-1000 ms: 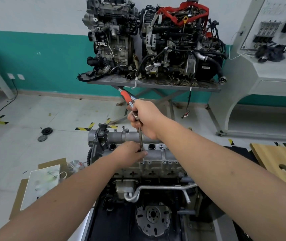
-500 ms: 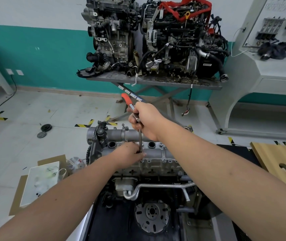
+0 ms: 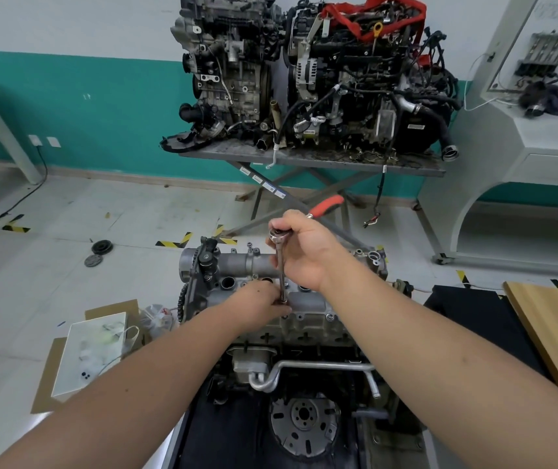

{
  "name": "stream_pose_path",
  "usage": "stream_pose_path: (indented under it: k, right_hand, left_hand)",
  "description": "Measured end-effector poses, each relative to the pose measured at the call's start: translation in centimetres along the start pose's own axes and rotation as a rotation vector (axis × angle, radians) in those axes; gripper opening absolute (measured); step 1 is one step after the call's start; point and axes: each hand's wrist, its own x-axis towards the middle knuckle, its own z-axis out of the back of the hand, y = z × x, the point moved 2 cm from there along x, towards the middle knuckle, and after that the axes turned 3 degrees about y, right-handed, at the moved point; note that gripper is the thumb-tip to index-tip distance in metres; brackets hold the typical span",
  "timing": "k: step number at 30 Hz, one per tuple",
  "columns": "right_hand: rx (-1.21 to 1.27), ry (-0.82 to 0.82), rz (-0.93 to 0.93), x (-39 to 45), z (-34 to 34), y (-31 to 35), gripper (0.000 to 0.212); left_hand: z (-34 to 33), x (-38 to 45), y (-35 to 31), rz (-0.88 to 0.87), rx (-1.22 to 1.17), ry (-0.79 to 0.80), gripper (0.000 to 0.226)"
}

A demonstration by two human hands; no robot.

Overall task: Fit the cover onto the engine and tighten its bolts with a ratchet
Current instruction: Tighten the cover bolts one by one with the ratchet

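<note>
Three engines: one (image 3: 271, 316) in front, two (image 3: 230, 72) (image 3: 365, 79) on the table. One ratchet (image 3: 281, 262). Two hands (image 3: 260, 304) (image 3: 304, 252). Two discs (image 3: 102, 247) (image 3: 93, 261) on the floor.

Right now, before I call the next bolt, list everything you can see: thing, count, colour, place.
Grey cast-metal cover: one, on top of the near engine, centre.
Chrome ratchet with red handle: one, extension standing upright on the cover.
Dark engines on the grey steel table: two, against the teal wall.
White tray on brown cardboard: one, floor left.
Black round discs: two, floor left.
Light wooden board with a hole: one, right edge.
Pale grey training console: one, far right.
Left hand: pinches the extension's lower end at the cover.
Right hand: its grip closes round the ratchet head.
</note>
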Motion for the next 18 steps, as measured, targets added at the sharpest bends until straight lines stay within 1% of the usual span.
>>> stream_pose_path:
  k: [2,4,5,7,8,10,11,12,13,14,15,16,17,18]
  right_hand:
    - [0.05,-0.017,0.108,-0.2,0.3,-0.2,0.027]
    - [-0.006,-0.008,0.232,-0.5,0.5,-0.7,0.019]
    - [-0.074,-0.002,0.273,-0.7,0.7,-1.0,0.02]
    - [-0.287,-0.025,0.367,-1.0,1.1,-1.4,0.022]
    - [-0.411,-0.049,0.456,-1.2,1.3,-1.5,0.023]
    - [-0.708,-0.093,0.746,-1.5,1.5,-1.2,0.028]
    - [-0.896,-0.096,0.906,-1.6,1.6,-1.1,0.028]
    - [-1.088,-0.083,1.036,-1.6,1.7,-1.1,0.027]
    - [-1.256,-0.072,1.126,-1.7,1.7,-1.0,0.028]
    - [-1.391,-0.063,1.181,-1.8,1.7,-0.9,0.031]
    - [-1.504,-0.059,1.218,-1.9,1.7,-0.6,0.033]
    - [-1.611,-0.059,1.234,-2.1,1.6,-0.3,0.034]
    - [-1.721,-0.06,1.224,-2.3,1.5,0.0,0.032]
    - [-1.827,-0.06,1.189,-2.4,1.3,0.3,0.031]
  left_hand:
    - [0.2,0.0,-0.1,0.003,0.02,0.018,0.029]
    - [0.1,-0.1,0.2,0.007,-0.032,0.019,0.027]
    - [-0.1,-0.1,0.3,0.002,-0.083,0.006,0.025]
    - [-0.3,-0.2,0.1,-0.007,-0.165,-0.02,0.02]
    - [-0.5,-0.3,0.3,-0.018,-0.199,-0.037,0.018]
    - [-0.7,-0.4,0.7,-0.006,-0.228,-0.039,0.009]
    - [-0.7,-0.8,1.3,0.002,-0.195,-0.033,0.005]
    - [-0.6,-0.2,0.5,-0.01,-0.169,-0.045,0.006]
    - [-0.7,0.3,0.0,-0.002,-0.137,-0.102,0.003]
    - [-0.5,0.7,-1.0,0.044,-0.078,-0.239,0.01]
    - [0.1,0.8,-1.7,0.176,-0.015,-0.383,0.015]
    - [0.3,0.7,-2.0,0.227,-0.01,-0.453,0.018]
    - [0.0,0.5,-1.5,0.157,-0.089,-0.363,0.03]
    - [-0.5,0.3,-0.8,0.052,-0.184,-0.192,0.034]
